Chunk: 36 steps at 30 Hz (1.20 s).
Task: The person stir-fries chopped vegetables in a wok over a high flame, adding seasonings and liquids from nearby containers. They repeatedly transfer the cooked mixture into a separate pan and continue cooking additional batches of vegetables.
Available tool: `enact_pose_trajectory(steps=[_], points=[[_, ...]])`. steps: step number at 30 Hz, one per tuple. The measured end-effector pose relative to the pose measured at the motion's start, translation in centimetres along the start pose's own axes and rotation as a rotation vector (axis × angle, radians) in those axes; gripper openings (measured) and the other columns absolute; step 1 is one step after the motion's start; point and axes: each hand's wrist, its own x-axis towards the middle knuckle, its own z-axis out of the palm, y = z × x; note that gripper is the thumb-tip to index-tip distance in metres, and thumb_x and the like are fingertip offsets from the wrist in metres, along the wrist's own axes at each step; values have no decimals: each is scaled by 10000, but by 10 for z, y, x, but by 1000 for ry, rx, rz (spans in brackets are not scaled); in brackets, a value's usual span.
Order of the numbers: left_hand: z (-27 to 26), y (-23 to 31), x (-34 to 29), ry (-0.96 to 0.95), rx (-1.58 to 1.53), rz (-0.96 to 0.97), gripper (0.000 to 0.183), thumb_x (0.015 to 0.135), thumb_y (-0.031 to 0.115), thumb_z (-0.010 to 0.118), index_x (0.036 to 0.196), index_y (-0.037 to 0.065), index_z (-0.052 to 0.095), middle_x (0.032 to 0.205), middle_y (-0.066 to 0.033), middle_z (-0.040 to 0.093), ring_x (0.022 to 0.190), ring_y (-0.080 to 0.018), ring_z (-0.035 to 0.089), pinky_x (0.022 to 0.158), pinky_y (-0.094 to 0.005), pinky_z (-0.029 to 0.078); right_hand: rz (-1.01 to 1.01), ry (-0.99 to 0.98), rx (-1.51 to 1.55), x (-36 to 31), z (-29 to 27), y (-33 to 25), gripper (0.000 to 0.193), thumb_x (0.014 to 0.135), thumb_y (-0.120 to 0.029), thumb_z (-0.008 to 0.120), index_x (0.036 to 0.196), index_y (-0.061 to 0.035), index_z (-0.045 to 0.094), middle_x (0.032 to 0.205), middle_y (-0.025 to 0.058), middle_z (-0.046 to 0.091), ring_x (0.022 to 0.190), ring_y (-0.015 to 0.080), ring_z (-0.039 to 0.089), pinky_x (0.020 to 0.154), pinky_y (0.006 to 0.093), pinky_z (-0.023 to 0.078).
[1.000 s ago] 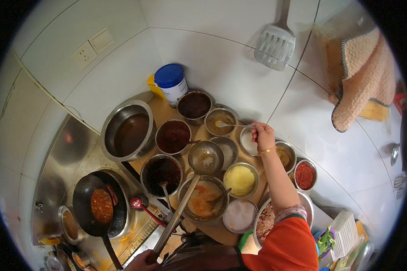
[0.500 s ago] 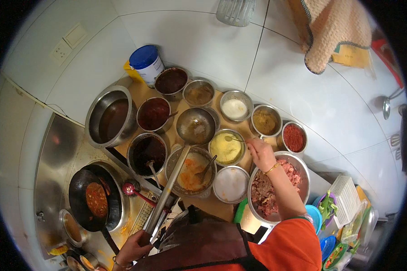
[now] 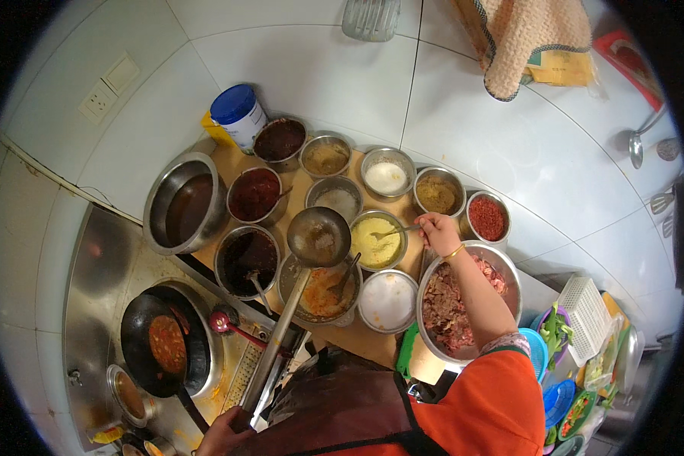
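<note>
My left hand (image 3: 228,432), at the lower edge, is closed round the long handle of a metal ladle (image 3: 319,237). The ladle's bowl hangs over the middle of the seasoning pots, with a little grainy matter inside. My right hand (image 3: 437,232) pinches the handle of a small spoon (image 3: 397,232). Its tip rests in yellow powder in a round metal pot (image 3: 378,264). Under my right forearm sits a large metal bowl (image 3: 515,308) of cut raw meat (image 3: 448,311). Beside the ladle, a pot of orange-tinged liquid (image 3: 323,292) has a dark-handled spoon in it.
Several pots of sauces and powders crowd the board, including red flakes (image 3: 488,218) and dark sauce (image 3: 247,258). At left, a black wok (image 3: 140,346) with red food sits on the stove. A blue-lidded tub (image 3: 239,118) stands by the wall; baskets of vegetables (image 3: 556,330) are at right.
The ladle's bowl has moved toward me, uncovering the pot behind it. My right hand has shifted slightly away from me, its spoon still in the yellow powder. The whole view has shifted a little.
</note>
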Motion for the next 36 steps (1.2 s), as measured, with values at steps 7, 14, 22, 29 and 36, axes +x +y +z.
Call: enact_pose_trajectory(steps=[7, 14, 22, 29, 36], points=[[6, 24, -13, 14, -110, -112, 305, 693, -18, 659, 969, 23, 535, 806, 1, 531, 739, -93, 476, 674, -238, 417, 187, 66, 361, -14, -6, 2, 179, 918, -129, 465, 895, 12, 574, 601, 12, 505, 456, 79, 445, 396, 221, 399], [0, 18, -1, -19, -3, 17, 314, 707, -10, 654, 993, 10, 527, 813, -17, 539, 752, -104, 481, 690, -253, 425, -58, 143, 272, -42, -4, -52, 181, 921, -148, 469, 931, -7, 582, 620, 4, 525, 464, 80, 450, 414, 206, 375], [-10, -8, 14, -64, 150, 127, 393, 705, -20, 666, 1065, 4, 511, 905, -61, 584, 869, -139, 552, 778, -278, 455, 87, 103, 237, -21, 0, 1, 161, 915, -125, 466, 895, 0, 565, 599, 34, 526, 433, 97, 450, 396, 240, 390], [-2, 27, 12, -41, -247, -12, 404, 716, -32, 655, 1089, -7, 500, 920, -58, 579, 883, -144, 563, 800, -290, 458, -85, 294, 313, -4, -17, -56, 182, 918, -139, 463, 926, 7, 572, 621, 20, 538, 454, 75, 461, 389, 206, 375], [-4, 57, 29, -82, -101, 32, 338, 740, 23, 652, 1047, -6, 513, 890, -41, 560, 832, -108, 515, 761, -261, 442, -508, 677, -525, 95, 3, 3, 181, 838, -135, 528, 809, 15, 627, 645, 164, 616, 574, 236, 608, 545, 336, 468]])
